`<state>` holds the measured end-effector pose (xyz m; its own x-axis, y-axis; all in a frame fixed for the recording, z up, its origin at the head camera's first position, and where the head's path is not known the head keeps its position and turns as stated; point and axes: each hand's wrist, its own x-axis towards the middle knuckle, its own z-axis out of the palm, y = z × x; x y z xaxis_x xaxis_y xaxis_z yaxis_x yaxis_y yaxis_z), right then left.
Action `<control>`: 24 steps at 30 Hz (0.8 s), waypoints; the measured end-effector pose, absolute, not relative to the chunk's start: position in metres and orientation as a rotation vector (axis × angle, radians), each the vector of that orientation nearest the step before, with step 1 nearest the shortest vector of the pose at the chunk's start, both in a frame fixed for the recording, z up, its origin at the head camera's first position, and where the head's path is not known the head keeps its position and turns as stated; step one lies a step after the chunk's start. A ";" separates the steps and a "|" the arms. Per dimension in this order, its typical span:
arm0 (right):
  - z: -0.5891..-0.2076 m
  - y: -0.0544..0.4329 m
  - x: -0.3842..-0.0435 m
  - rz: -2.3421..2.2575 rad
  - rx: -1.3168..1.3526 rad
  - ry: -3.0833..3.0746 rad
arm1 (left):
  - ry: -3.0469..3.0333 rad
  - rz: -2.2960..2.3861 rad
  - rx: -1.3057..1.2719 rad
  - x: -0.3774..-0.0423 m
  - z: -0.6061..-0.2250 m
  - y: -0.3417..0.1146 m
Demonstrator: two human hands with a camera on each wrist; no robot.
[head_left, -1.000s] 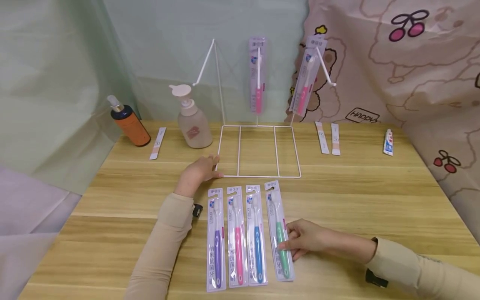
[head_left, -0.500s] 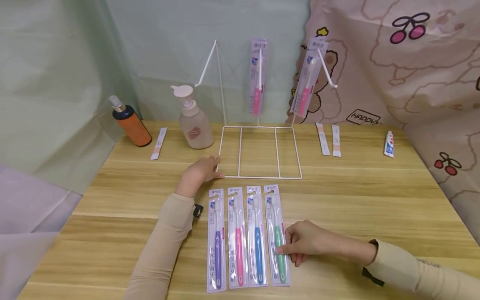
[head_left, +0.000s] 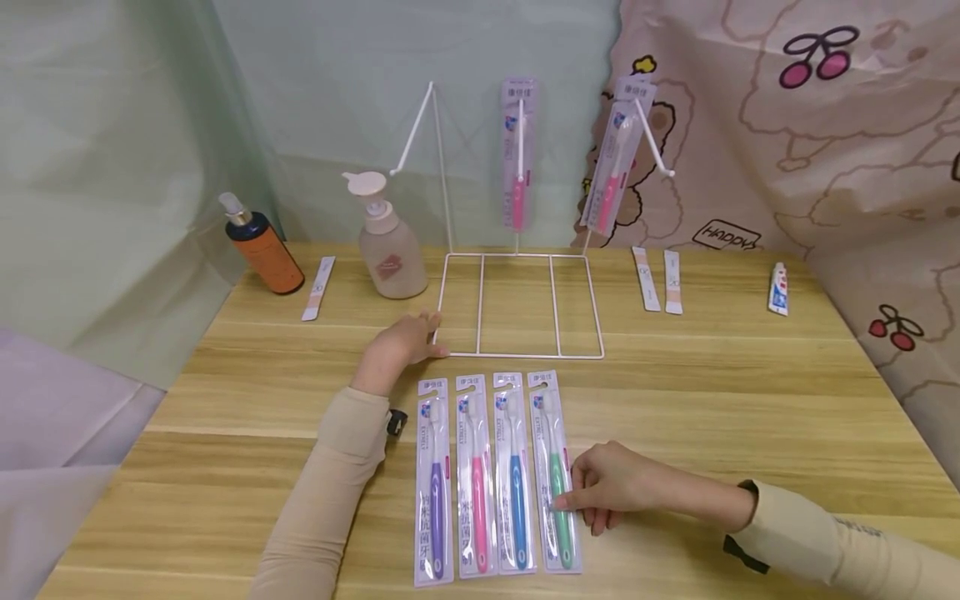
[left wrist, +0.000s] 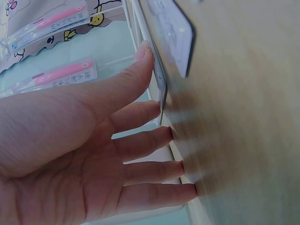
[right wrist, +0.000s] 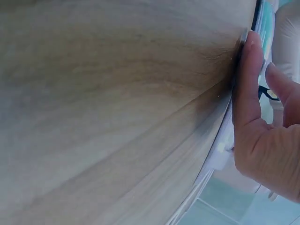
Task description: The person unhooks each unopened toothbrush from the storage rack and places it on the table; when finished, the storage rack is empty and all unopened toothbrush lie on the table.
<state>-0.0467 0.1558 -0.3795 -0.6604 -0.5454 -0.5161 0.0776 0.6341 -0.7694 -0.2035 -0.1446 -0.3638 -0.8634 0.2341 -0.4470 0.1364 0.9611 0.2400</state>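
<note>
Four-sided white wire rack (head_left: 480, 308) stands on the table, and my left hand (head_left: 405, 337) touches its front left corner. In the left wrist view, the left thumb (left wrist: 143, 56) rests against the wire while the other fingers are straight, tips on the table. Side by side in front lie packaged toothbrushes: purple (head_left: 437, 500), pink (head_left: 478, 500), blue (head_left: 517, 500) and green (head_left: 558, 467). My right hand (head_left: 611, 483) pinches the green toothbrush's pack at its right edge, thumb on top. The pack lies flat; the fingers' undersides are hidden in the head view.
Two pink packaged toothbrushes, one middle (head_left: 517, 200) and one right (head_left: 609, 192), hang from rack hooks. The left hook (head_left: 411, 129) bears nothing. Nearby stand a pump bottle (head_left: 392, 258) and an orange bottle (head_left: 266, 258). Paper sachets (head_left: 673, 283) and a toothpaste tube (head_left: 778, 289) lie on the table.
The green toothbrush's pack has turned slightly and shifted left and down, in line beside the blue one, with the right hand on it. The left hand has stayed at the rack corner.
</note>
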 end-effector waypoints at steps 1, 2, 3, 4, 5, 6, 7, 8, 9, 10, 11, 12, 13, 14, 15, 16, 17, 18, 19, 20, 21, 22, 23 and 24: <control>-0.379 0.156 -0.047 -1.028 -0.365 2.079 | 2.623 0.277 0.262 -0.203 -0.364 -0.145; -0.379 0.157 -0.047 -1.030 -0.366 2.077 | 2.623 0.276 0.263 -0.203 -0.364 -0.145; -0.379 0.157 -0.047 -1.030 -0.370 2.077 | 2.623 0.273 0.263 -0.203 -0.363 -0.145; -0.380 0.158 -0.047 -1.032 -0.376 2.077 | 2.624 0.270 0.264 -0.203 -0.363 -0.145; -0.381 0.159 -0.048 -1.034 -0.382 2.075 | 2.625 0.269 0.265 -0.203 -0.363 -0.145; -0.381 0.160 -0.050 -1.035 -0.391 2.075 | 2.625 0.268 0.265 -0.203 -0.363 -0.145; -0.382 0.161 -0.052 -1.040 -0.409 2.075 | 2.625 0.267 0.266 -0.203 -0.363 -0.145; -0.383 0.162 -0.055 -1.048 -0.421 2.076 | 2.625 0.265 0.267 -0.203 -0.363 -0.145; -0.384 0.163 -0.058 -1.058 -0.432 2.078 | 2.625 0.263 0.268 -0.203 -0.363 -0.145; -0.385 0.165 -0.062 -1.073 -0.446 2.079 | 2.625 0.263 0.269 -0.203 -0.363 -0.144; -0.386 0.166 -0.066 -1.092 -0.452 2.081 | 2.626 0.262 0.269 -0.203 -0.364 -0.144; -0.386 0.167 -0.071 -1.107 -0.465 2.090 | 2.625 0.263 0.269 -0.203 -0.364 -0.144; -0.387 0.169 -0.076 -1.130 -0.472 2.098 | 2.626 0.263 0.269 -0.202 -0.364 -0.144; -0.387 0.170 -0.082 -1.153 -0.476 2.110 | 2.626 0.263 0.269 -0.202 -0.364 -0.144; -0.386 0.171 -0.088 -1.172 -0.486 2.128 | 2.627 0.264 0.269 -0.202 -0.364 -0.144; -0.386 0.172 -0.094 -1.191 -0.490 2.143 | 2.628 0.264 0.269 -0.202 -0.364 -0.145; -0.385 0.173 -0.100 -1.216 -0.499 2.160 | 2.628 0.266 0.269 -0.202 -0.364 -0.145; -0.384 0.174 -0.107 -1.229 -0.507 2.185 | 2.629 0.267 0.270 -0.202 -0.364 -0.145; -0.382 0.175 -0.113 -1.248 -0.507 2.208 | 2.629 0.265 0.269 -0.202 -0.364 -0.145; -0.380 0.176 -0.119 -1.267 -0.502 2.227 | 2.628 0.264 0.269 -0.202 -0.364 -0.145; -0.378 0.177 -0.124 -1.283 -0.493 2.249 | 2.628 0.263 0.267 -0.202 -0.364 -0.145; -0.375 0.177 -0.130 -1.301 -0.486 2.270 | 2.627 0.263 0.266 -0.202 -0.364 -0.145; -0.372 0.178 -0.136 -1.325 -0.479 2.286 | 2.627 0.262 0.268 -0.202 -0.364 -0.144; -0.369 0.179 -0.141 -1.327 -0.465 2.315 | 2.628 0.258 0.271 -0.203 -0.364 -0.144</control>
